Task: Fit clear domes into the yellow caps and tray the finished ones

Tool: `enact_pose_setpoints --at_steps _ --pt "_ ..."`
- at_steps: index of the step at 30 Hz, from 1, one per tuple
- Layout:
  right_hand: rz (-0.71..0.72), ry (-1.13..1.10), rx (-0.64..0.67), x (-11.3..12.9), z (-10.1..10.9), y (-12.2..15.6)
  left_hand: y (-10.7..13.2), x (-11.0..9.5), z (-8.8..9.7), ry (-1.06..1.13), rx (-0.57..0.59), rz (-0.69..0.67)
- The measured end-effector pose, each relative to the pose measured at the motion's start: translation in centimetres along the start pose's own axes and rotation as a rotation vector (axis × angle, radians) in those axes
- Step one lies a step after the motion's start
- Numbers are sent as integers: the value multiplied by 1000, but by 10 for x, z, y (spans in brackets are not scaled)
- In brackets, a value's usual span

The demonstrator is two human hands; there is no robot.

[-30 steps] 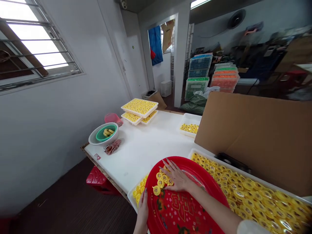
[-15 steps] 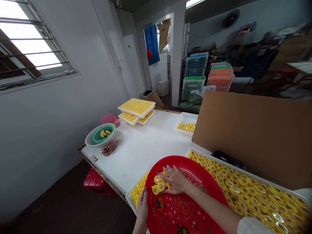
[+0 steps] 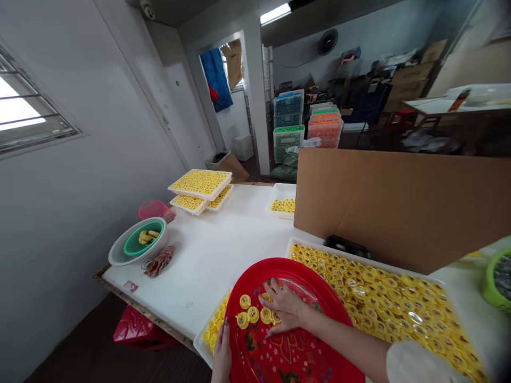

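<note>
A round red tray (image 3: 295, 354) with printed flowers and a gold character is in front of me, overlapping two trays of yellow pieces. My left hand (image 3: 222, 354) grips its left rim, thumb on top. Inside the red tray lie several small round yellow pieces (image 3: 253, 314) with a printed picture under a clear cover. Over them my right hand (image 3: 284, 306) is spread, palm down, its fingers apart and touching some pieces; a few are partly hidden beneath it. To the right stretches a long white tray (image 3: 449, 290) filled with similar yellow pieces. A smaller white tray (image 3: 203, 346) of yellow parts shows at the left.
A brown cardboard sheet (image 3: 391, 207) stands behind the long tray, with a black object (image 3: 346, 246) at its foot. Stacked white trays (image 3: 199, 183), a white tray (image 3: 281, 214) and a basin (image 3: 120, 255) holding a green bowl of bananas are on the table.
My view has swung to the right. My right hand's fingers have spread wider, and the yellow pieces in the red tray lie more scattered. My left hand still grips the rim.
</note>
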State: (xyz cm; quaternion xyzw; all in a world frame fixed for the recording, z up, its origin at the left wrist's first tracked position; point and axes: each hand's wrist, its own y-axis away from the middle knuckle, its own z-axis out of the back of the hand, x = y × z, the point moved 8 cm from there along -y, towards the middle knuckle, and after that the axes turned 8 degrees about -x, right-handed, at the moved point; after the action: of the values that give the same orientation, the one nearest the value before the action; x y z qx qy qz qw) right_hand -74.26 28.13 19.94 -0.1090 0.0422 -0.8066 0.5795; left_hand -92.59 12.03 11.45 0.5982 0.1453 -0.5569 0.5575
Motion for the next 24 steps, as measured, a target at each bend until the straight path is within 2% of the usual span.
enact_pose_setpoints --at_steps 8,14,24 --pt "35 -3 -41 -5 6 11 3 -2 -8 -10 9 26" --pt "182 20 -41 1 11 13 5 -5 -11 -36 2 6" --pt "-9 49 -93 4 1 8 2 -9 -4 -71 -23 -13"
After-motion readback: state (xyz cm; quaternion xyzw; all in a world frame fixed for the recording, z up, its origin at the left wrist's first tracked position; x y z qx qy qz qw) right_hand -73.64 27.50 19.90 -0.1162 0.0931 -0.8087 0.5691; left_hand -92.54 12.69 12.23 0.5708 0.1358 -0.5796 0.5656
